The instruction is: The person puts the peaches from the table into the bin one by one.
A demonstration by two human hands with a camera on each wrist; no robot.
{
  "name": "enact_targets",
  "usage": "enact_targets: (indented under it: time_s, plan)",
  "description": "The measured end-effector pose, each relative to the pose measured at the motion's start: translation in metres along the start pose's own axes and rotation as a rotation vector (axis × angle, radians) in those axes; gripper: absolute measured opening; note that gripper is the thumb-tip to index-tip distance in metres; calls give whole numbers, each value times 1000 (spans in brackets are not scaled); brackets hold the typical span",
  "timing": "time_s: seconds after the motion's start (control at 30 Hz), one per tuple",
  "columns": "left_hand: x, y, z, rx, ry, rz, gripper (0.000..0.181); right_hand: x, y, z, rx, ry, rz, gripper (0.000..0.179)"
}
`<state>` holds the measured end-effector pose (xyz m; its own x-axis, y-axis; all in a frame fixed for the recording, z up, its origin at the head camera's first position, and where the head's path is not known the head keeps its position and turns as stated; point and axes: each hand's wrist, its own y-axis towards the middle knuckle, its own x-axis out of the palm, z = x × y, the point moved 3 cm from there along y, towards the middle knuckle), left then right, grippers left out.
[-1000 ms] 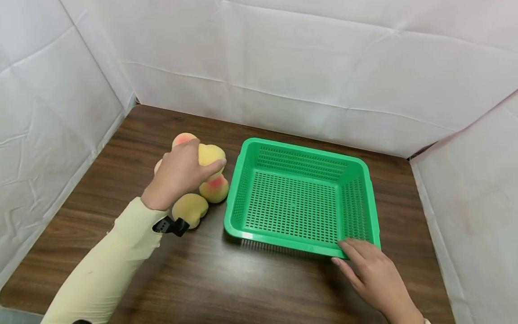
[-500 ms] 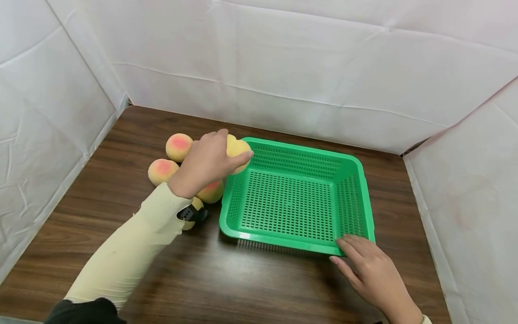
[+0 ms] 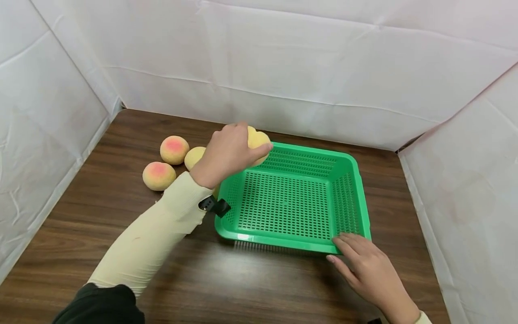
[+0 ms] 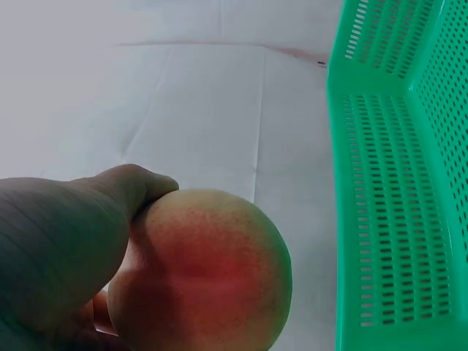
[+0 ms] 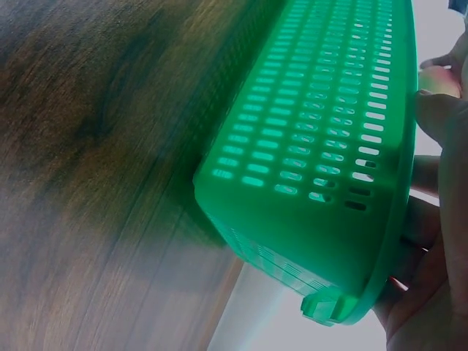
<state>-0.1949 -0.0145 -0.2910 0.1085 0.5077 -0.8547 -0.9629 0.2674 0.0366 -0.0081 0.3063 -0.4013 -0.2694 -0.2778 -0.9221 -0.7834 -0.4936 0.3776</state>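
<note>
My left hand [image 3: 228, 155] holds a peach [image 3: 258, 143], raised at the back left corner of a green plastic basket [image 3: 291, 245]. In the left wrist view the peach [image 4: 212, 270] shows its red-blushed side, with the thumb against it; the other fingers are mostly hidden. My right hand [image 3: 370, 270] grips the basket's near right corner, thumb outside and fingers over the rim. The right wrist view shows the basket's slotted wall [image 5: 307, 146] beside that hand [image 5: 431, 270].
More peaches lie left of the basket on the brown wood table [image 3: 243, 288]: one blushed peach [image 3: 174, 150], another in front [image 3: 158, 176], and a yellow one [image 3: 194, 157] partly behind the left hand. White cloth walls [image 3: 283, 58] enclose the table's back and sides.
My left hand has lifted the peach away from the others and carried it right, to the basket's back left corner. The right hand has stayed on the rim; the view has shifted slightly.
</note>
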Motion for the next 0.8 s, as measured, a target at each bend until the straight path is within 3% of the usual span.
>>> enact_targets:
  time_s: [0.37,0.57,0.8]
  plan:
    - [6,13,14,-12,-23,44,52,3,3,-2,-19,11,6,51]
    - [14,17,18,-52,-15,3,56,5,3,-3,-18,12,8,50]
    - [30,23,11,-79,27,-36,57,7,1,-3,-3,17,-9,55]
